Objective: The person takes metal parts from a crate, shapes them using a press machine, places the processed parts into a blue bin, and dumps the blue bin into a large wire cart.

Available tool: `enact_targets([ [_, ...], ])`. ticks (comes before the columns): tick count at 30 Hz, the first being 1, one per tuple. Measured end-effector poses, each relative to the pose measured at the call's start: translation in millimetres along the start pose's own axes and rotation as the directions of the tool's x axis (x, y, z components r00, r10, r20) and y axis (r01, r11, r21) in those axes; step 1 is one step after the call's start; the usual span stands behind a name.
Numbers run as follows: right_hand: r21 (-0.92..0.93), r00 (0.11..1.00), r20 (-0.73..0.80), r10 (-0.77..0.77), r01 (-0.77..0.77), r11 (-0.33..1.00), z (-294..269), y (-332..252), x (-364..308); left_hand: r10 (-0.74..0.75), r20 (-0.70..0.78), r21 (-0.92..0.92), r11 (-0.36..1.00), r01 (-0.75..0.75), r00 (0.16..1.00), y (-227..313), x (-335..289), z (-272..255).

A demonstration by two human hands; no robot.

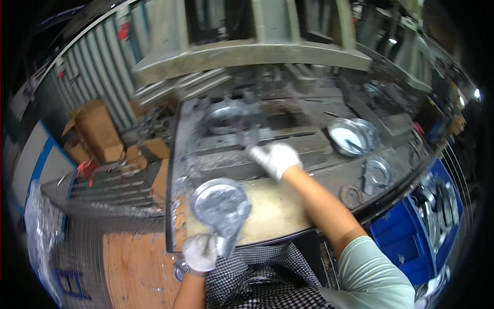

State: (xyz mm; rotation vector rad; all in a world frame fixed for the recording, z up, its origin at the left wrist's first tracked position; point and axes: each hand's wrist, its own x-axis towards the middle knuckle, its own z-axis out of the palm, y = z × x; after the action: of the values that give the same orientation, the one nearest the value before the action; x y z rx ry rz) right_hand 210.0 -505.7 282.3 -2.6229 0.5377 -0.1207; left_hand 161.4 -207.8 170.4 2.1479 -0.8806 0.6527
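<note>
Checked apron, near. Left hand: clamped on the tapered end of the round metal casting, near left over the worktop; a firm grip should keep it level. Right hand: blurred, finger closure cannot be told.

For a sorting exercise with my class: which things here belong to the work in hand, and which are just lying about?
Apparently in the work:
round metal piece, in the left hand
blurred metal piece by the right hand
perhaps the white-filled bowl

Apparently just lying about:
cardboard boxes
brownish ring
plastic sheeting
</note>
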Motion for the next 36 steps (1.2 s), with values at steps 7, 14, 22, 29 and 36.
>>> enact_targets([
  [7,0.799,0.99,0.051,-0.134,0.04,0.6,15,70,-123,0.035,0.336,-0.031,0.999,-0.026,0.941,67,-3,25],
  [14,0.908,0.77,-0.352,0.532,0.143,0.393,-87,190,-266,0.135,0.379,-0.547,0.831,0.103,0.916,116,16,37],
  [22,0.345,-0.44,-0.864,0.246,-0.16,0.925,-216,327,-425,-0.231,0.417,-0.235,0.907,0.35,0.879,70,2,38],
  [29,0.709,-0.462,-0.693,0.554,-0.297,0.639,-261,444,-483,-0.354,0.404,-0.223,0.856,0.467,0.843,41,4,27],
  [36,0.77,-0.295,-0.599,0.745,-0.467,0.434,-280,464,-478,-0.276,0.255,-0.158,0.934,0.321,0.927,28,1,24],
])
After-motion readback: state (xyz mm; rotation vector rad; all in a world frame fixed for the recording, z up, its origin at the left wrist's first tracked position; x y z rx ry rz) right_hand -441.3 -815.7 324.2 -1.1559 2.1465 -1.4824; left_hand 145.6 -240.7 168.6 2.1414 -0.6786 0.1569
